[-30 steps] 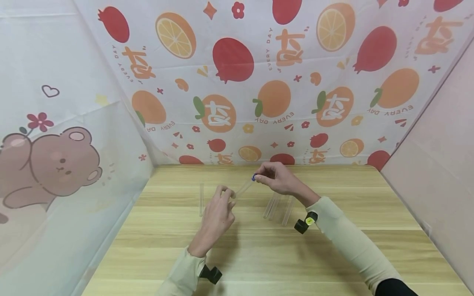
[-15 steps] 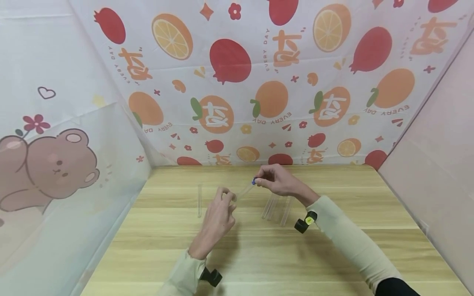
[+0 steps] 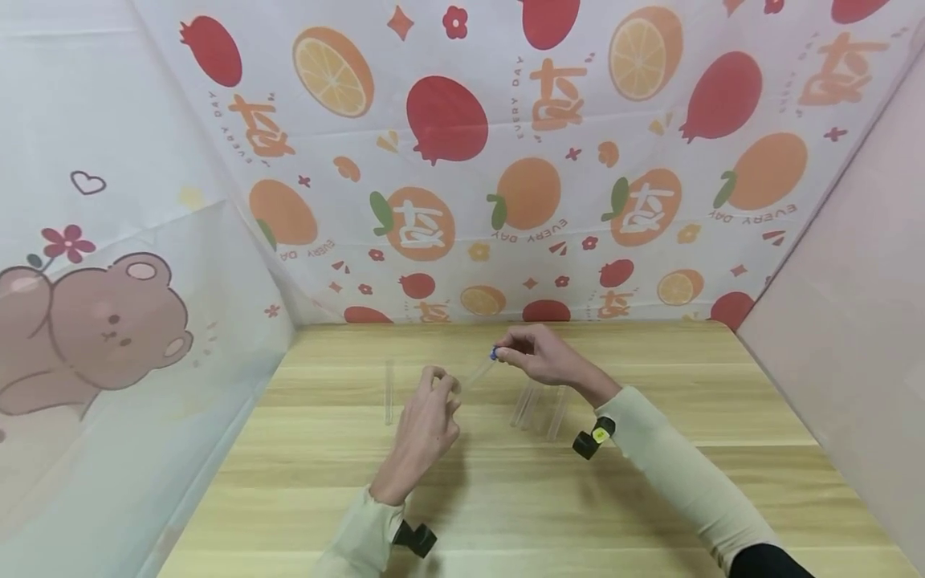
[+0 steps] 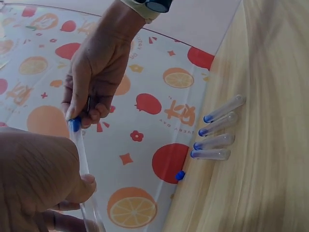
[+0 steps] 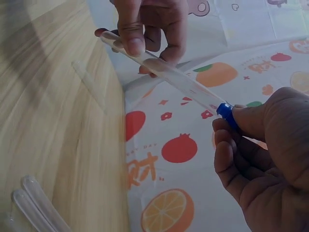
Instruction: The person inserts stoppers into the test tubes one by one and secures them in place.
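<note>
Above the table, my left hand (image 3: 426, 421) grips a clear test tube (image 5: 181, 81) near its rounded end. The tube slants up toward my right hand (image 3: 545, 356), whose thumb and fingers pinch a blue cap (image 5: 225, 112) at its mouth. In the left wrist view the same cap (image 4: 74, 124) sits at the tube's upper end, below the right thumb. How firmly it is seated, I cannot tell. Several tubes with blue caps (image 4: 221, 118) lie on the table beneath the right hand. Another clear tube (image 3: 389, 393) lies to the left of the left hand.
A small loose blue cap (image 4: 180, 175) lies near the far edge of the wooden table (image 3: 491, 498). Behind the table hangs a fruit-printed cloth (image 3: 448, 120), and a bear-printed cloth (image 3: 116, 321) covers the left side. A pale wall (image 3: 860, 281) borders the right.
Both hands keep their holds on the tube and the cap. My right hand and the cap sit slightly lower in the head view, which has itself shifted a little.
</note>
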Tool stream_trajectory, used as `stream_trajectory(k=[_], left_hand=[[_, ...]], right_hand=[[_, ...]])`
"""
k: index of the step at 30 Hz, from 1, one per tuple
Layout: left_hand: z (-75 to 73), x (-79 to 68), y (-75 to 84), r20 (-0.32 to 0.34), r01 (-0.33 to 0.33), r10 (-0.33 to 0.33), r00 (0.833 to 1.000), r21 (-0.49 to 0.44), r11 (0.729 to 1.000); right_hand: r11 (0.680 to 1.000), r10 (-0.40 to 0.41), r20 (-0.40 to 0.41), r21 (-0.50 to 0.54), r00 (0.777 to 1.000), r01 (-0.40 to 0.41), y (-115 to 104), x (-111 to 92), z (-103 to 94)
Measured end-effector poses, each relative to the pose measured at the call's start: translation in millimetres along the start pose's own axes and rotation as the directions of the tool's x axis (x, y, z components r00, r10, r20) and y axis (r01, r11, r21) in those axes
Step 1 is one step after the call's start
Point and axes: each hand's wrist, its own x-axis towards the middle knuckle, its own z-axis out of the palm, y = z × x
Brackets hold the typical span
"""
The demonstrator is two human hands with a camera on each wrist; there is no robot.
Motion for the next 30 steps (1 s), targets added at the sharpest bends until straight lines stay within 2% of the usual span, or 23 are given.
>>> stream_trajectory(k=[4,13,17,25,30], left_hand=[[0.0,0.4,-0.1,0.057,0.022,-0.022,0.998,-0.007,1.000],[3.5,6.9,-1.7,0.083,0.066,-0.062,0.995,-0.054,0.996],[5.8,8.4,-2.5,0.076,0.057,-0.050,0.996,-0.086,0.995],[10.7,4.6,-6.6,0.058,0.046,-0.037,0.998,-0.172,0.984],[14.0,-0.2,-8.0,0.054,0.013,-0.004,0.999,-0.179,0.984]], right_hand=[[0.999,-0.003,-0.002,-0.048,1.000,0.003,0.3,0.2,0.7],[0.994,0.026,-0.031,-0.102,0.999,-0.029,2.4,9.0,-0.3],[0.996,0.034,-0.048,-0.075,0.998,-0.037,6.2,13.0,-1.3],[0.995,0.101,-0.065,-0.003,0.993,-0.101,16.2,16.2,-4.2],[0.988,0.153,-0.074,0.037,0.985,-0.151,20.7,18.0,-5.9]])
